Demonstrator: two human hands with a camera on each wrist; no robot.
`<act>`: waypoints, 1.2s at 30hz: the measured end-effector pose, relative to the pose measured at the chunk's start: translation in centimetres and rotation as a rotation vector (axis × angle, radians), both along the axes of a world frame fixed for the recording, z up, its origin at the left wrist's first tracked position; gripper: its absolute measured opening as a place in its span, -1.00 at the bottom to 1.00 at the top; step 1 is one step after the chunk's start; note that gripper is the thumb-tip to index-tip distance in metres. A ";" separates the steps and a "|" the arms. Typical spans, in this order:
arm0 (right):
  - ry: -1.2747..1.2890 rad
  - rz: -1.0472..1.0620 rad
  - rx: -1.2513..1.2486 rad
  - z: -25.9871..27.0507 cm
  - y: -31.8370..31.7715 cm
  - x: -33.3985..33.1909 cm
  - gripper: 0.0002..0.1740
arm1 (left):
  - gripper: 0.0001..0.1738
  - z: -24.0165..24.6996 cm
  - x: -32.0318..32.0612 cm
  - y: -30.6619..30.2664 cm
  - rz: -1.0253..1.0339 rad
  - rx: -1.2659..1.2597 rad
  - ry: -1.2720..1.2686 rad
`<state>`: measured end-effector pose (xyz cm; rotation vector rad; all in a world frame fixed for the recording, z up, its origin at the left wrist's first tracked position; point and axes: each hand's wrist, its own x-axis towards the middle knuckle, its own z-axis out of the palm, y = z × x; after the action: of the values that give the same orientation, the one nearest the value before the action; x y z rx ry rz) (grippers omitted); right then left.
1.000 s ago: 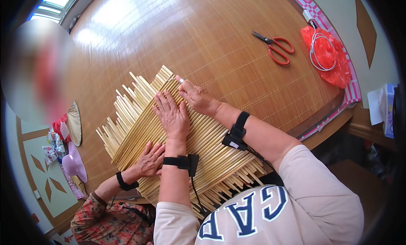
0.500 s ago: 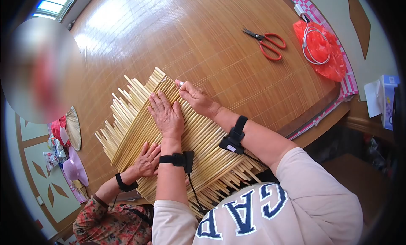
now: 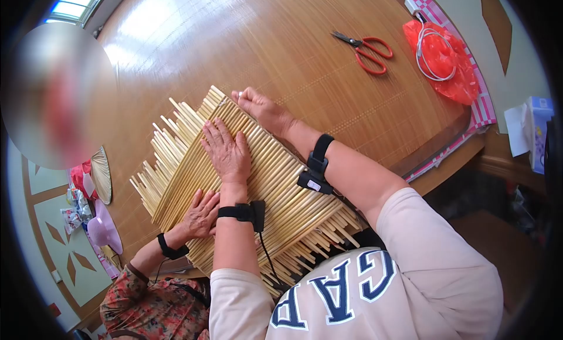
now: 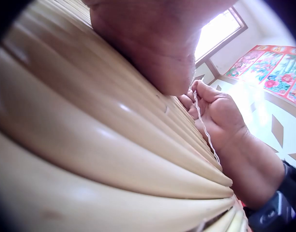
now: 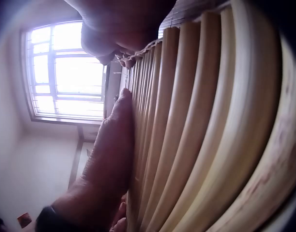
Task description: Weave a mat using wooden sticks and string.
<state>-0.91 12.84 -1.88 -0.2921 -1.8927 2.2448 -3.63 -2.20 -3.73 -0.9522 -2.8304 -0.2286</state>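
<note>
A mat of pale round sticks [image 3: 275, 187], lying side by side, slants across the table. Near its far part my left hand [image 3: 229, 155] presses down flat, fingers straight. Just past the mat's right edge, my right hand [image 3: 264, 110] is curled in a fist. The left wrist view shows a thin white string [image 4: 201, 121] running from that fist down along the stick ends. Another person's hand [image 3: 201, 216] rests on the mat to the left of my forearm, fingers extended.
Red-handled scissors [image 3: 357, 43] lie farther off on the brown table mat [image 3: 305, 64]. At the right edge is a red plastic bag [image 3: 460, 76] with a coiled white cable [image 3: 420, 54]. A lilac hat [image 3: 104, 227] and a hand fan [image 3: 101, 176] are at the left.
My right hand has moved away from my body, along the mat's right edge towards its far corner. My left hand stays pressed on the sticks; the head view has shifted slightly.
</note>
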 end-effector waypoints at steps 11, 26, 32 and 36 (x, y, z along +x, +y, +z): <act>-0.016 0.005 -0.344 0.8 -1.4 12.3 -0.84 | -0.27 -0.1 -0.1 0.1 0.004 -0.017 0.009; 0.027 -0.065 -0.260 1.2 1.7 18.4 -0.89 | -0.28 3.1 6.1 -1.6 -0.161 0.081 -0.032; 0.076 -0.038 0.053 -0.5 -2.0 16.3 -0.85 | -0.29 1.6 14.0 -1.0 -0.094 -0.015 -0.158; 0.052 -0.037 0.272 -0.9 -2.7 16.4 -0.82 | -0.29 1.1 14.3 -0.6 -0.063 0.017 -0.147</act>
<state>15.50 10.17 -2.75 -0.2217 -2.1125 1.9210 10.65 -2.85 -2.60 -1.0631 -2.9275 -0.3431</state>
